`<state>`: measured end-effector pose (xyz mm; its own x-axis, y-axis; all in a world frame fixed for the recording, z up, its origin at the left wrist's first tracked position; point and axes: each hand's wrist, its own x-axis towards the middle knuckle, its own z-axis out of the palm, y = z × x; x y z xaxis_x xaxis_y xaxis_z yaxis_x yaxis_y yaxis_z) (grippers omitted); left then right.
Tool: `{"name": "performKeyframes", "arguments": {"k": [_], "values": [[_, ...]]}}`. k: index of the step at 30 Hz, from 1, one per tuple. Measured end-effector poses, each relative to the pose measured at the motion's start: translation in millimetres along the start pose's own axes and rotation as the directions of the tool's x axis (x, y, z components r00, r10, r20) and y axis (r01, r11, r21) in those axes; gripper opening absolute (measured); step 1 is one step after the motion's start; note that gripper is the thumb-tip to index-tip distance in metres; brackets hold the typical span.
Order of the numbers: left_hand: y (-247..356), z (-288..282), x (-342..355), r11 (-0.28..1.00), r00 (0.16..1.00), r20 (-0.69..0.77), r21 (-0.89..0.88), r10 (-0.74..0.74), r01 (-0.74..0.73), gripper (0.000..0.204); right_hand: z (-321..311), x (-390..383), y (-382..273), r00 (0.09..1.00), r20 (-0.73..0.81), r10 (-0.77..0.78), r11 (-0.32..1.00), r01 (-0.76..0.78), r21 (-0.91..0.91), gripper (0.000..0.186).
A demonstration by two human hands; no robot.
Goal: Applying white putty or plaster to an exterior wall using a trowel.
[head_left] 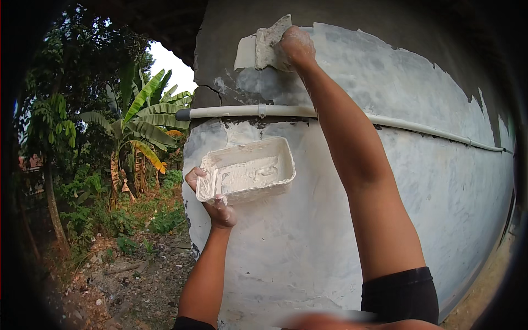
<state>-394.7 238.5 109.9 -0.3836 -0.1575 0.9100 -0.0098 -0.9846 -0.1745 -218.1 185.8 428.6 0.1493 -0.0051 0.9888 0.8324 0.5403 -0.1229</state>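
My left hand (222,212) is closed on the left end of a pale rectangular plastic tub (254,194), thumb and fingers around its side. Inside lies creamy white wall putty (256,173), smeared over the bottom and walls. The tub is held tilted in front of the wall, below the pipe. Raised above the pipe, my right hand (297,47) grips a putty-caked scraper (268,45), its blade at the wall beside a fresh white patch (246,52). The scraper's handle is hidden by my fingers. Both hands are spotted with putty.
A pale pipe (220,111) with a grey end runs along the wall, held by a clamp (262,110). White coating (440,181) covers much of the wall; bare grey plaster (451,49) shows higher up. A crack (212,91) lies near the left corner. Beyond stand banana plants (148,113) above littered ground (137,286).
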Motion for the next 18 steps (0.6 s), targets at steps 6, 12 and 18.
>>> {"name": "performKeyframes", "arguments": {"k": [6,12,18], "values": [[1,5,-3,1.0,0.999,-0.033,-0.011,0.024,-0.024,0.077,-55,15,25,0.991,-0.072,-0.109,0.971,0.091,-0.222,0.027],[6,3,0,0.996,0.995,-0.047,0.018,0.086,-0.085,0.074,-17,-8,-51,0.982,-0.078,-0.169,0.977,0.157,-0.142,0.024],[5,4,0,0.995,0.996,-0.026,0.039,0.09,-0.089,0.072,42,-31,-93,0.982,0.088,-0.164,0.983,0.17,-0.066,0.023]]}}
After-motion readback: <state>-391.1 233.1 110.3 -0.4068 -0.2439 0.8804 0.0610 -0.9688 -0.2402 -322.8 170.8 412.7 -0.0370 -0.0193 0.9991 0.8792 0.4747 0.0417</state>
